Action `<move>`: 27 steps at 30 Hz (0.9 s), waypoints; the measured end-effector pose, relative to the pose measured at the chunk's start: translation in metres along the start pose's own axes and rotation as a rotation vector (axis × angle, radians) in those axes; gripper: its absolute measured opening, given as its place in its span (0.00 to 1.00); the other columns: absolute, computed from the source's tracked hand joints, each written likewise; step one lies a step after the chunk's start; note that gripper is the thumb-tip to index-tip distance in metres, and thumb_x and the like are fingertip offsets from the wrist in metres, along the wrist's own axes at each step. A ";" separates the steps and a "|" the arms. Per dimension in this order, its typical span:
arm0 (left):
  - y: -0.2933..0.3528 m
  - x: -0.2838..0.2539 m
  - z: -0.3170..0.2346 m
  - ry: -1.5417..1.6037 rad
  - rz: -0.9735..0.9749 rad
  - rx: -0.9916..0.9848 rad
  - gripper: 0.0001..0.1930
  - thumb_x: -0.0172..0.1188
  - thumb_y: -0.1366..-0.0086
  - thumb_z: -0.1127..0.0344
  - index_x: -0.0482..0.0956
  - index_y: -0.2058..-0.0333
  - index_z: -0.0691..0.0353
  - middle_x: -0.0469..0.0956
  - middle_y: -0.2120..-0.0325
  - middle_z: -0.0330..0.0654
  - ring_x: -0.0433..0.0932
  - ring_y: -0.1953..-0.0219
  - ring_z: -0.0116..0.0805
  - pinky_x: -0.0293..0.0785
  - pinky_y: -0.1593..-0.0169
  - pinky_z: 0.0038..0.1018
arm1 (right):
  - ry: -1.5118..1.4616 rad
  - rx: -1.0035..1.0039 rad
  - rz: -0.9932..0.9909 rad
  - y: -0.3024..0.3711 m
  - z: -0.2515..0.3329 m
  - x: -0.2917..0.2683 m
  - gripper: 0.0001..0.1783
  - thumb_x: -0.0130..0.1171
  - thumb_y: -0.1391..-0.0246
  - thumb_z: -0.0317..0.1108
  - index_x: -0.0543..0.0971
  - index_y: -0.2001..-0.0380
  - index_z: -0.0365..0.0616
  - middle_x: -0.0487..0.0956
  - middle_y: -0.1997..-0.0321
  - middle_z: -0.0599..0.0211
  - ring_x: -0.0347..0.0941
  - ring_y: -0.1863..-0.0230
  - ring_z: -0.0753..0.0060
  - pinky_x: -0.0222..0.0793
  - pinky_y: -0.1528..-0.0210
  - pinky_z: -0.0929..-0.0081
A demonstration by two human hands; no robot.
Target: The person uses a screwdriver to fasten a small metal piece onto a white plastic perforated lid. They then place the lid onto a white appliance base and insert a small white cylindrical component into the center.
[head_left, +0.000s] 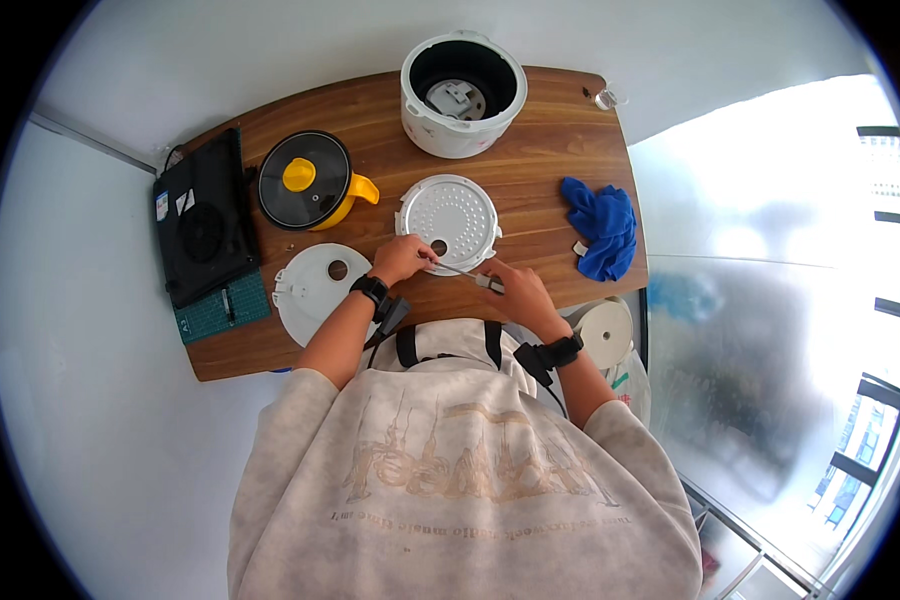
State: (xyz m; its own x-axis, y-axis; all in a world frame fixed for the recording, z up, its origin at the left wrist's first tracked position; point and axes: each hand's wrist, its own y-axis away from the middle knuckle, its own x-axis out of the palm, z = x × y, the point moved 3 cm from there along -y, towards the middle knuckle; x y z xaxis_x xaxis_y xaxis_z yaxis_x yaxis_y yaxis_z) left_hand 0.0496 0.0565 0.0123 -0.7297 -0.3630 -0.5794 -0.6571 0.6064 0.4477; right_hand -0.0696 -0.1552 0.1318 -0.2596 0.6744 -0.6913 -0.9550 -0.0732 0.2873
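Observation:
My right hand (522,293) is closed around the pale handle of a screwdriver (458,271), whose thin shaft points left. At the tip of that shaft are the pinched fingers of my left hand (402,258); whatever they hold is too small to make out. Both hands are at the near edge of a round white dimpled lid plate (452,208), which has a dark hole near that edge. Partly under my left wrist lies a second, smooth white round cover (308,290), also with a hole.
Behind the plate stands a white rice cooker body (448,138), open at the top. A yellow pot (335,214) with a dark lid is at left, beside a black flat appliance (205,225) and a green cutting mat (250,298). At right lies a blue cloth (607,228).

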 end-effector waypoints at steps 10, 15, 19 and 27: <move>0.000 -0.001 -0.001 -0.009 -0.007 -0.013 0.07 0.71 0.45 0.58 0.90 0.66 0.43 0.83 0.61 0.37 0.81 0.55 0.39 0.76 0.54 0.35 | 0.024 -0.034 -0.033 0.001 0.010 -0.004 0.16 0.62 0.52 0.30 0.80 0.57 0.49 0.83 0.68 0.52 0.79 0.62 0.45 0.74 0.58 0.52; 0.001 -0.001 -0.002 -0.020 -0.026 -0.002 0.07 0.72 0.46 0.57 0.90 0.67 0.42 0.83 0.62 0.36 0.81 0.56 0.39 0.76 0.54 0.35 | 0.005 -0.064 -0.049 -0.002 0.001 -0.001 0.19 0.63 0.55 0.29 0.83 0.56 0.47 0.84 0.65 0.54 0.80 0.61 0.46 0.75 0.56 0.56; 0.003 -0.001 -0.003 -0.044 -0.055 0.018 0.07 0.72 0.46 0.56 0.90 0.67 0.41 0.82 0.62 0.36 0.81 0.57 0.39 0.77 0.55 0.35 | 0.007 -0.129 -0.086 -0.006 0.002 -0.003 0.18 0.63 0.54 0.29 0.83 0.56 0.43 0.83 0.61 0.53 0.79 0.60 0.46 0.75 0.55 0.57; 0.004 -0.003 -0.006 -0.059 -0.042 -0.009 0.09 0.72 0.47 0.54 0.90 0.66 0.40 0.82 0.62 0.36 0.81 0.57 0.39 0.77 0.56 0.34 | -0.154 -0.056 -0.180 -0.009 0.019 -0.017 0.19 0.67 0.53 0.32 0.80 0.56 0.40 0.82 0.59 0.53 0.80 0.60 0.51 0.76 0.55 0.62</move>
State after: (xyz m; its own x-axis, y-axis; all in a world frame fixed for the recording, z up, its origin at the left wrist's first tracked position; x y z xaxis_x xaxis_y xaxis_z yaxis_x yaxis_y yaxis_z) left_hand 0.0480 0.0555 0.0195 -0.6890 -0.3456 -0.6370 -0.6890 0.5851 0.4277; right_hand -0.0540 -0.1522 0.1538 -0.0638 0.7842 -0.6173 -0.9915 0.0204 0.1284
